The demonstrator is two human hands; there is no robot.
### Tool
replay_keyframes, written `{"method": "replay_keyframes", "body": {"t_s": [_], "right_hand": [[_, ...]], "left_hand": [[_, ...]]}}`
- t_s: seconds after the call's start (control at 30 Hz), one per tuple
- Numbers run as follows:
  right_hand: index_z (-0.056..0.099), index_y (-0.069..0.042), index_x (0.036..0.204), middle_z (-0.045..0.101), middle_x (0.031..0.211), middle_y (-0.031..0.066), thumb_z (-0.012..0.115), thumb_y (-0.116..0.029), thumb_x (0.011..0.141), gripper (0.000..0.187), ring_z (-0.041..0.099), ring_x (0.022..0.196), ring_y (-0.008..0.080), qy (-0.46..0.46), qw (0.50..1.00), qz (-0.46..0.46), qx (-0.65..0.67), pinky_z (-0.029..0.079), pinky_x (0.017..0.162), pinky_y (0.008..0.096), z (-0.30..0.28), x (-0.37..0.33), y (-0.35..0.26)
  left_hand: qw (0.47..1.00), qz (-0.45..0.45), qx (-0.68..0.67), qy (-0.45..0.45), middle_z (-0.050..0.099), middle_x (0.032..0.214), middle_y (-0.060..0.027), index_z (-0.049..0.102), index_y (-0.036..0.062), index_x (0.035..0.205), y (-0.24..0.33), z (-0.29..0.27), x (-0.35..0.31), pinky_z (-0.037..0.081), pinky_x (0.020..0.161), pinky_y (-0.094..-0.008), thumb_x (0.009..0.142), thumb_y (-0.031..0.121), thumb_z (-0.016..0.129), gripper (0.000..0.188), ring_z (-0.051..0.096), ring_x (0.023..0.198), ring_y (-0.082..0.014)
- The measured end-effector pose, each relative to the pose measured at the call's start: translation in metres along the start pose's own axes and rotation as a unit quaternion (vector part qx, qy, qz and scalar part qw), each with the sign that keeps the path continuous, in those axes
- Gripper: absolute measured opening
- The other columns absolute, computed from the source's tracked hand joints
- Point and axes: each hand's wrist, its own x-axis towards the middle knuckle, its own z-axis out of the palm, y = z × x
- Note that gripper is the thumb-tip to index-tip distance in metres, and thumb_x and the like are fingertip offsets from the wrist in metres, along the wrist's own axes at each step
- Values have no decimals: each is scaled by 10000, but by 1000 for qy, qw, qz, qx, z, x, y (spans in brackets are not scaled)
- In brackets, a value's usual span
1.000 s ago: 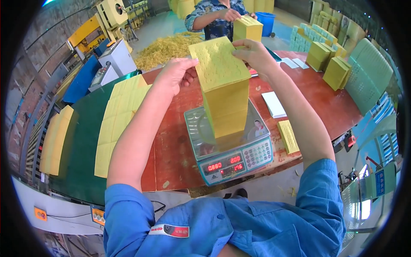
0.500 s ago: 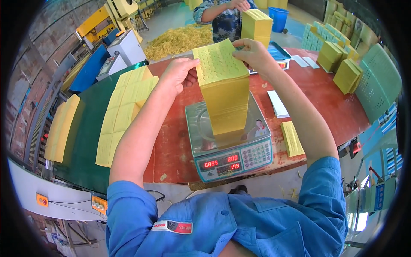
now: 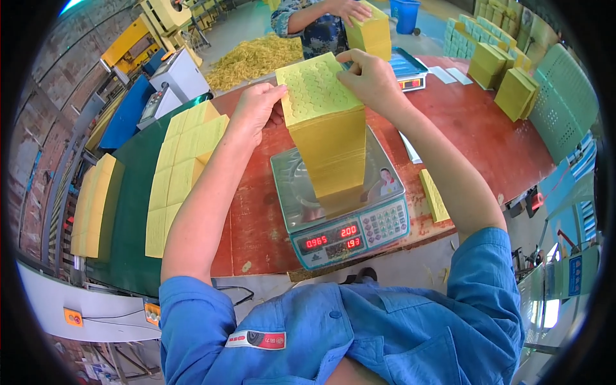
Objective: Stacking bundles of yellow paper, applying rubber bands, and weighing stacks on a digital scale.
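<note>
A tall stack of yellow paper (image 3: 330,151), its top sheet stamped with rows of round coin-like marks, stands upright on the metal pan of a digital scale (image 3: 388,221). The scale's display glows red. My left hand (image 3: 256,106) is closed at the stack's upper left edge, thumb on top and the other fingers partly hidden beside it. At the far right corner of the top, my right hand (image 3: 371,80) pinches the paper between thumb and bent fingers.
Yellow paper bundles (image 3: 183,154) lie on the green belt (image 3: 131,199) to the left. Across the red table (image 3: 475,141), a person's hand (image 3: 346,9) rests on another paper stack (image 3: 371,35) by a second scale (image 3: 410,80). A thin yellow stack (image 3: 434,199) lies right of my scale.
The digits on my scale's display have changed. The view has shifted slightly, while both my hands stay at the top of the stack. The other person's hand has come down onto their stack.
</note>
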Motion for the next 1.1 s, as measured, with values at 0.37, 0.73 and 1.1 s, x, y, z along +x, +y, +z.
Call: {"method": "replay_keyframes", "body": {"t_s": [0.37, 0.73, 1.1], "right_hand": [[693, -61, 1049, 705, 846, 150, 682, -223, 827, 275, 693, 832, 297, 33, 999, 2, -15, 534, 769, 378, 5, -13, 4], [710, -55, 1030, 638, 619, 80, 641, -206, 851, 244, 612, 544, 166, 81, 990, -38, 109, 503, 592, 307, -1, -20, 17], [672, 47, 1032, 602, 710, -3, 549, -51, 898, 206, 521, 617, 53, 48, 985, -51, 156, 411, 549, 230, -23, -54, -23]], "left_hand": [[998, 64, 28, -7, 591, 659, -18, 587, 70, 768, -9, 3, -7, 432, 514, -252, 980, 269, 555, 292, 546, 546, -106], [991, 119, -21, 53, 595, 659, -5, 577, 113, 781, -26, -10, -41, 404, 469, -230, 972, 298, 588, 266, 541, 525, -92], [983, 160, -32, 85, 582, 657, -25, 567, 89, 799, -18, -5, -76, 424, 476, -227, 976, 263, 565, 248, 529, 506, -108]]}}
